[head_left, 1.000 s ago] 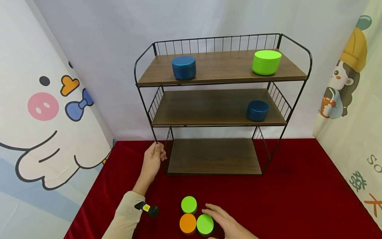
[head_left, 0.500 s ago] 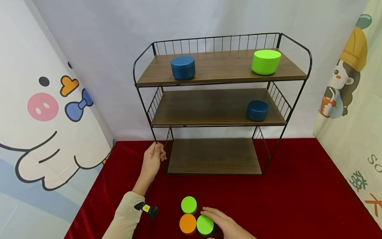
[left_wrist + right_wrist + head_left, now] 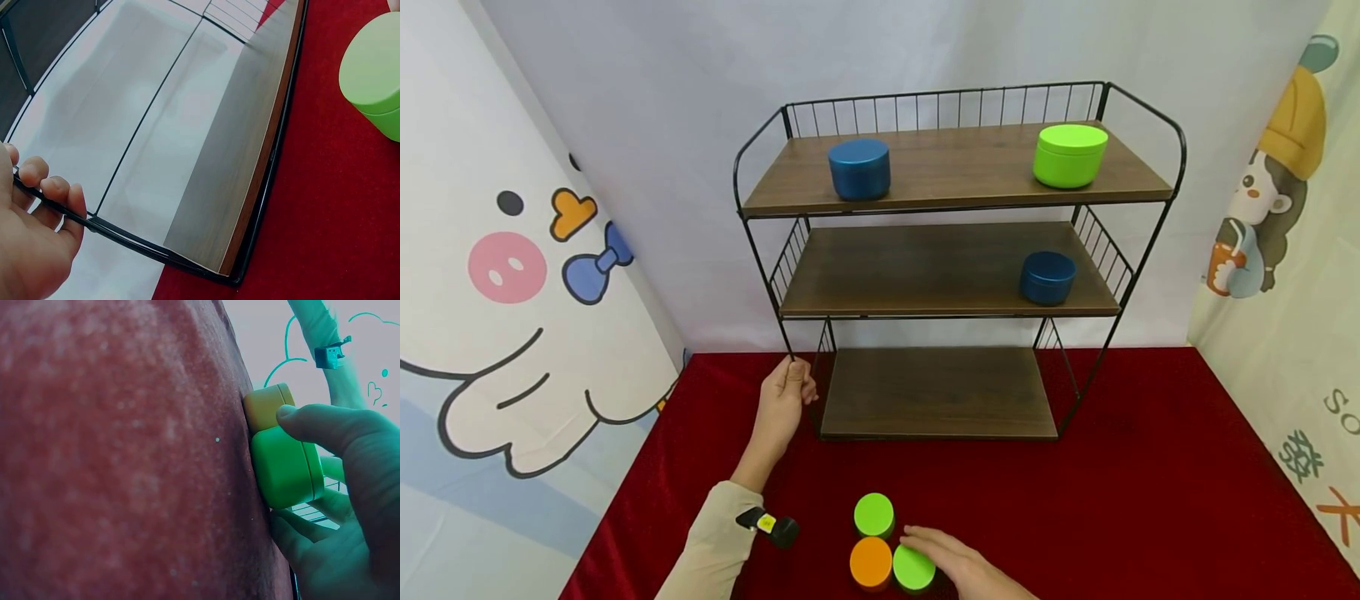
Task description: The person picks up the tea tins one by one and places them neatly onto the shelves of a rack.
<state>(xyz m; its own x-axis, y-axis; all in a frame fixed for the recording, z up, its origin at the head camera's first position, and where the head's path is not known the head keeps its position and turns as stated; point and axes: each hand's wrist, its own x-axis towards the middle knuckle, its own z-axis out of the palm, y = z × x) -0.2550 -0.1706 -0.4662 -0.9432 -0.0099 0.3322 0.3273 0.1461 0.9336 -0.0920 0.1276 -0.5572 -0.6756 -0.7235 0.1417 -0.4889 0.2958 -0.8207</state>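
Observation:
My left hand (image 3: 786, 390) grips the black metal side post of a three-tier shelf rack (image 3: 940, 400), its fingers curled round the bar (image 3: 119, 236) in the left wrist view. My right hand (image 3: 966, 567) is at a small round green lidded tin (image 3: 914, 568) on the red cloth. In the right wrist view the fingers lie along the far side of that green tin (image 3: 284, 467), and the thumb is on the near side, beside an orange tin (image 3: 265, 409). The orange tin (image 3: 871, 563) stands against its left side, with another green tin (image 3: 874, 514) just behind.
On the top shelf (image 3: 955, 171) stand a blue tin (image 3: 860, 170) at left and a larger green tin (image 3: 1070, 157) at right. The middle shelf (image 3: 910, 267) bears a blue tin (image 3: 1047, 278) near its right end. Printed cloths hang behind and beside the red-covered table (image 3: 1150, 483).
My right hand has shifted slightly left and down, its fingers coming in over the edge of the nearer green tin. The left hand stays on the rack post.

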